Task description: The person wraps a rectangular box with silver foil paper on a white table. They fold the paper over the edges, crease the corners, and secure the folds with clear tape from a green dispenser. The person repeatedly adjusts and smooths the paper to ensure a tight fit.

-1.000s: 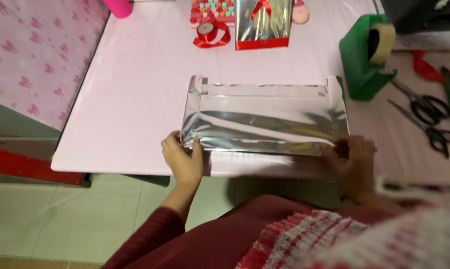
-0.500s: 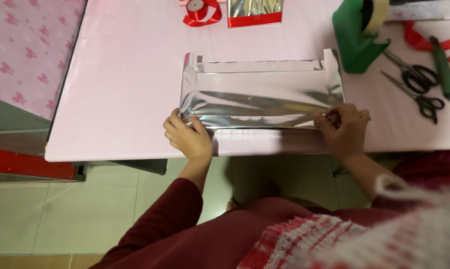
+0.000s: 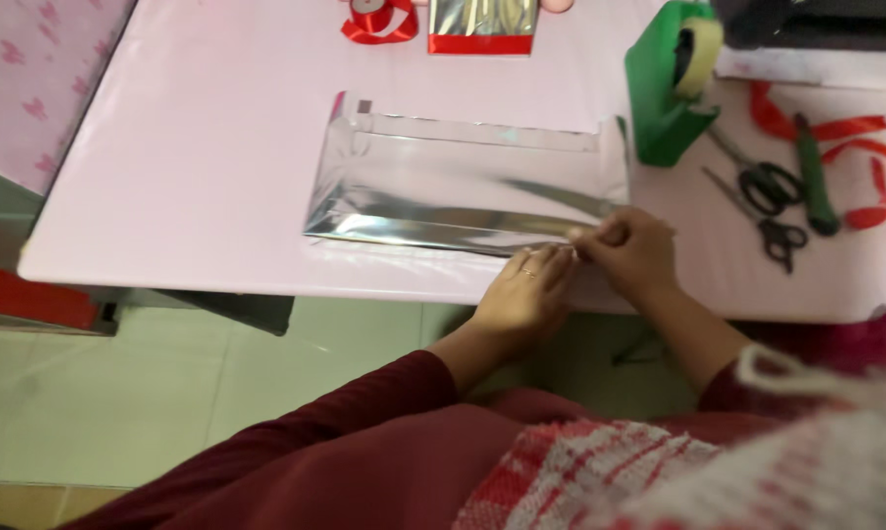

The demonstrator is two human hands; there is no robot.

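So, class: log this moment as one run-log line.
left hand: pressing silver foil sheet near edge | right hand: pinching same edge | green tape dispenser, scissors: untouched

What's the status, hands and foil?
Left hand flat on foil sheet near edge. Right hand pinching its right corner. Scissors and tape dispenser off to the right, not in the way.
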